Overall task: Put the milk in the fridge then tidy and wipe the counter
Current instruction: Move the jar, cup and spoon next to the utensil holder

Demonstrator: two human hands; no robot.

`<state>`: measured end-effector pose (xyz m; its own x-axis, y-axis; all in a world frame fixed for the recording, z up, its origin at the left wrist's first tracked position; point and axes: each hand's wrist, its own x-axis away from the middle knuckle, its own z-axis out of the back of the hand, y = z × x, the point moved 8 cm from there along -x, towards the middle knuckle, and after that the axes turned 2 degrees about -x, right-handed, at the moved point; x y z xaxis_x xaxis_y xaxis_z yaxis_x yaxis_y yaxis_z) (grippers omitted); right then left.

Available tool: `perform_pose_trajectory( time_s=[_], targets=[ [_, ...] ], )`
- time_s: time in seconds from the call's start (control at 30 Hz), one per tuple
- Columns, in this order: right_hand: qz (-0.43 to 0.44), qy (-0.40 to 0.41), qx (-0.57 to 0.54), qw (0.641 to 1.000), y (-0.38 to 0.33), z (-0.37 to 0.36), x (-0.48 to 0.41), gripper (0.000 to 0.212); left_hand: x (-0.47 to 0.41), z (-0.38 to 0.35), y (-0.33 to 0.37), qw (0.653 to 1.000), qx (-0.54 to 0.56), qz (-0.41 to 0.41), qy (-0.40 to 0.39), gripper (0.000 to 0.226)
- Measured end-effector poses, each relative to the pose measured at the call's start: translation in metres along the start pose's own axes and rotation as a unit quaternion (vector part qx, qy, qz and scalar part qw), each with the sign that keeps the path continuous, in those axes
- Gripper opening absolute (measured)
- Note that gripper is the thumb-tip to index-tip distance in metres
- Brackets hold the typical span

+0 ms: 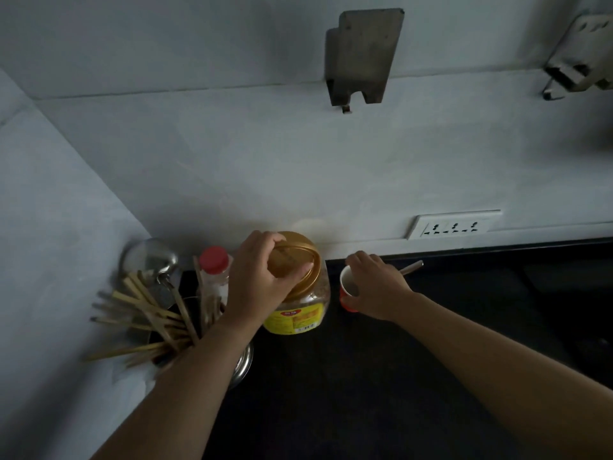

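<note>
Here the left hand [262, 280] clamps the jar [298, 315] by its gold lid [293, 260], right hand [379, 287] curls round the red cup [348, 302]; best lift straight, cup level.

The person's left hand [262, 277] and right hand [378, 287] are both bare. Behind each hand a bare forearm [497, 353] runs back to the lower edge.

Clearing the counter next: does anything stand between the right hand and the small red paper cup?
Nothing visible does. The right hand holds the small red paper cup at its side. The clear plastic jar with a gold lid stands just left of the cup, its lid gripped by the left hand.
</note>
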<state>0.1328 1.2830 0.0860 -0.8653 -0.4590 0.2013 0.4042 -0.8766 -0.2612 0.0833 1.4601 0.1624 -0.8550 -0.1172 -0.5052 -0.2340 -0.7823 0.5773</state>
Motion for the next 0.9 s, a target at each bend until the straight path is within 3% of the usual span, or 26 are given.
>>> perform_pose_trajectory(
  time_s=[0.47, 0.6, 0.73, 0.9],
  targets=[
    [0.064, -0.003, 0.053, 0.997, -0.011, -0.015, -0.020, 0.064, 0.002, -0.002, -0.001, 1.000, 0.000, 0.006, 0.004, 0.045],
    [0.072, 0.051, 0.060, 0.994, -0.005, 0.020, -0.005, 0.054, 0.002, -0.002, -0.001, 1.000, 0.001, 0.010, -0.006, 0.047],
    [0.012, 0.104, 0.016, 0.994, 0.027, 0.064, 0.014, 0.049, 0.002, -0.002, 0.001, 1.000, 0.006, 0.013, -0.011, 0.047],
    [-0.061, 0.056, -0.062, 0.995, 0.051, 0.052, 0.026, 0.041, 0.003, -0.002, 0.001, 1.000, -0.001, 0.027, -0.014, 0.046]
  ],
)
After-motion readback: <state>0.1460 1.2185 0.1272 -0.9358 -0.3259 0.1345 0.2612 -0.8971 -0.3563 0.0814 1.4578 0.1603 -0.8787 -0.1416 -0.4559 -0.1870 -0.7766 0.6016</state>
